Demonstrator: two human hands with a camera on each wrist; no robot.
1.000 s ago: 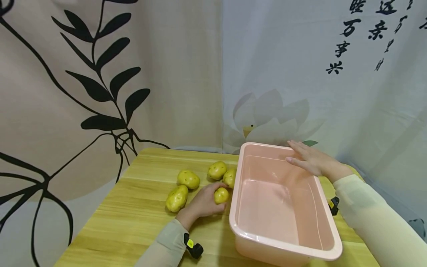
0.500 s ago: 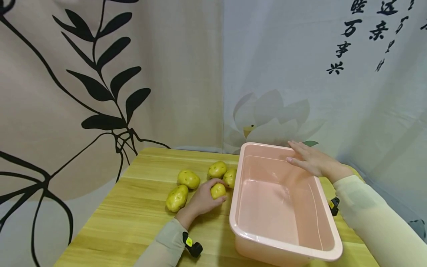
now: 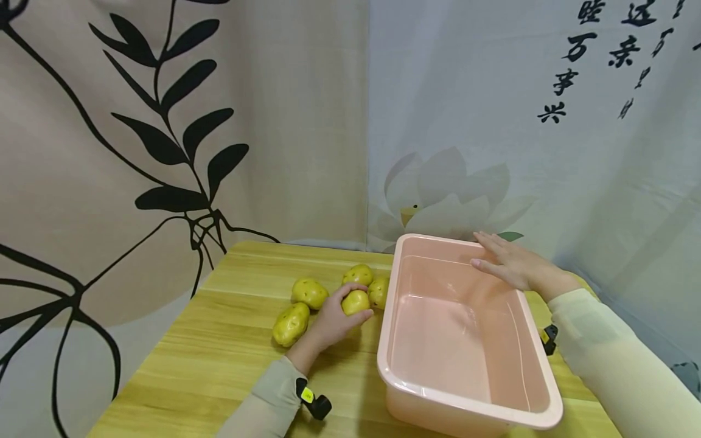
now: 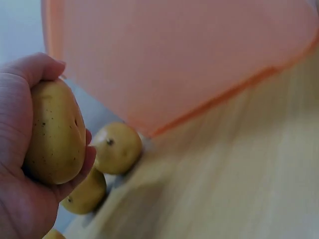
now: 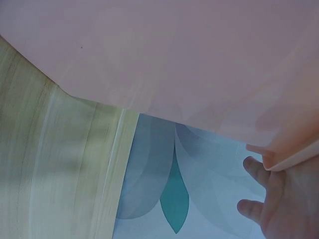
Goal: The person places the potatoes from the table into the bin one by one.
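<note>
My left hand (image 3: 330, 322) grips a yellow potato (image 3: 356, 302) just left of the pink basin. In the left wrist view that potato (image 4: 55, 132) has small dark specks, and fingers and thumb wrap round it. Beyond it lie two potatoes, one (image 3: 358, 274) behind and one (image 3: 378, 292) close to the basin wall. Another pair, a rounder potato (image 3: 310, 294) and a longer potato (image 3: 291, 325), rests left of the hand. At the far right corner of the basin (image 3: 386, 365), my right hand (image 3: 512, 264) rests on the rim, fingers extended. No contents show in the basin.
The wooden table (image 3: 219, 359) carries everything, and its left edge slants down toward the viewer. Behind it hangs a printed curtain (image 3: 306, 134) close to the far edge. The basin takes up much of the table's right part.
My left hand has moved slightly back and to the left with the potato, coming nearer the potatoes behind. The right hand and basin have stayed in place.
</note>
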